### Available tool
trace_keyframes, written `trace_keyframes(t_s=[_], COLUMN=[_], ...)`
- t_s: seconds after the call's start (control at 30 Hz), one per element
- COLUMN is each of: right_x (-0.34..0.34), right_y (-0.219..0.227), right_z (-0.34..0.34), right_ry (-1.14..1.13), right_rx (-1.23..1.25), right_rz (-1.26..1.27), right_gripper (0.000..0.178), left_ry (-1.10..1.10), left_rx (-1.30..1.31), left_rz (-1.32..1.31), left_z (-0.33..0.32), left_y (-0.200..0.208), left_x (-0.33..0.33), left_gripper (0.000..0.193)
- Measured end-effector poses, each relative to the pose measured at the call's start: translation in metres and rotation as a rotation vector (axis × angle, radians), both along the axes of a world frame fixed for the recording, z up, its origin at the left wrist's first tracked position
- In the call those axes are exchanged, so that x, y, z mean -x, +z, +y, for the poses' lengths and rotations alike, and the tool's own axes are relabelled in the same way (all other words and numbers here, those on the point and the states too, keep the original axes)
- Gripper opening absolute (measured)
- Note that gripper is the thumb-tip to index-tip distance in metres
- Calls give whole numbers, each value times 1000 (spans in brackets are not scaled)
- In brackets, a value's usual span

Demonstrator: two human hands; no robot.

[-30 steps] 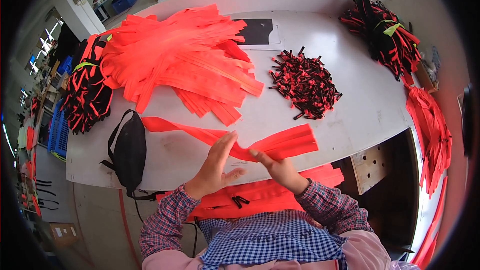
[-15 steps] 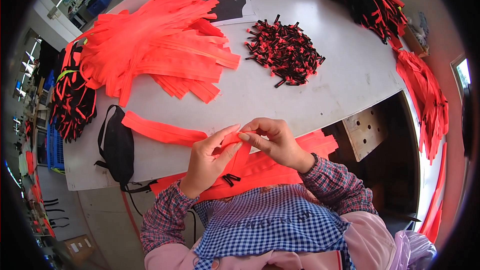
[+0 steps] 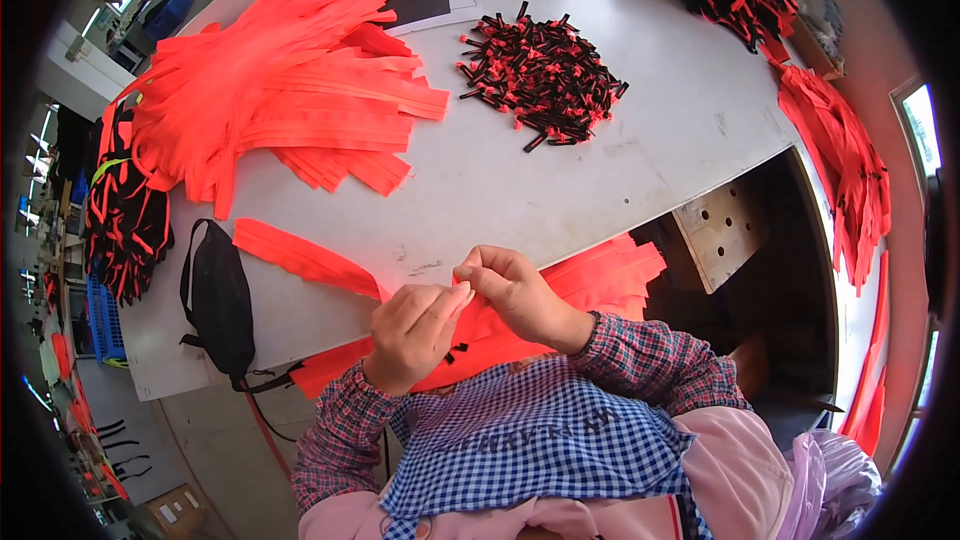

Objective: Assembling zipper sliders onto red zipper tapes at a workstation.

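My left hand (image 3: 412, 333) is closed, fingers bent, on a long orange-red zipper strip (image 3: 310, 255) whose far end trails left over the table. My right hand (image 3: 515, 295) is pinched closed, its thumb and fingertip meeting the left fingertips; what they hold is too small to make out. Beneath both hands, more orange-red zipper strips (image 3: 600, 275) lie across my lap. A couple of small black pieces (image 3: 457, 348) rest on them, partly hidden by my left hand.
On the white table (image 3: 660, 70) lie a fanned heap of orange-red strips (image 3: 270, 90), a pile of small black-and-red pulls (image 3: 545, 80) and a black pouch (image 3: 220, 290). Black-and-red bundles (image 3: 130, 220) hang at the left edge. An open recess (image 3: 780, 250) is at right.
My hands have drawn closer, fingertips now together, and the left has turned to show its back. The strip between them is now hidden. The view has shifted slightly.
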State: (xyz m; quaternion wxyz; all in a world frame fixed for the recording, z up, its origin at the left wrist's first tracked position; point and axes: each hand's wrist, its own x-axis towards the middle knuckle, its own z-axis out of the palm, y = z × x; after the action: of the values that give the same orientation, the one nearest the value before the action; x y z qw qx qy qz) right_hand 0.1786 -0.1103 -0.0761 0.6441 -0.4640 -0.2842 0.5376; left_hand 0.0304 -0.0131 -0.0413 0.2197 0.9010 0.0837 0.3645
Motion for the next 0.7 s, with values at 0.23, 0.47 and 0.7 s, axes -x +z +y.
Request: trace_keyframes(t_s=[0.23, 0.47, 0.7], right_x=[-67, -171, -184], right_y=[-35, -75, -92], right_z=[22, 86, 116], right_ry=[-56, -550, -512], right_rx=[163, 335, 508], right_rz=[-383, -1354, -1487], right_gripper=[26, 26, 33], left_ry=[11, 79, 103], left_rx=[635, 731, 792], left_rz=[86, 136, 99], left_z=[1, -3, 2], left_y=[4, 9, 5], left_x=[2, 5, 5], left_gripper=[19, 20, 19])
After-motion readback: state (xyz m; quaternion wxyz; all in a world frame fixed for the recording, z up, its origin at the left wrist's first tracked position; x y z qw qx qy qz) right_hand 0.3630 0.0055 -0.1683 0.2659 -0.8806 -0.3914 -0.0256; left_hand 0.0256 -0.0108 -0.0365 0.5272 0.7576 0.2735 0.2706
